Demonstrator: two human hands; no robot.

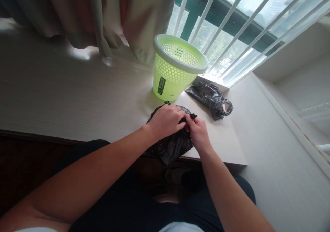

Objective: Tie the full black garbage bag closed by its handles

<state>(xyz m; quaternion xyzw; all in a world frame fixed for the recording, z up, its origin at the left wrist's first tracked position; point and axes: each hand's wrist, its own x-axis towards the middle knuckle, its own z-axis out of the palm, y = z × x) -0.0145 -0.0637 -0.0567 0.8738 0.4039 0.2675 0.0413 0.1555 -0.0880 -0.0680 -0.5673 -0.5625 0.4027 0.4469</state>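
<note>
A black plastic bag [171, 147] sits bunched at the front edge of the pale wooden surface [64, 98]. My left hand [168, 120] is closed over the top of it, fingers curled around gathered plastic. Pinched between the thumb and fingers of my right hand [197, 130] is a twisted end of the same bag. Both hands nearly touch at the bag's top. Whatever the bag contains cannot be seen. Just behind it stands a light green plastic wastebasket [167, 84], upright, with a grey rim, honeycomb holes and a dark label.
Another black plastic bag [212, 99] lies crumpled to the right of the wastebasket. A curtain [146, 19] hangs at the back left. White window bars [232, 15] rise behind, and a pale panel [278, 139] borders the surface on the right.
</note>
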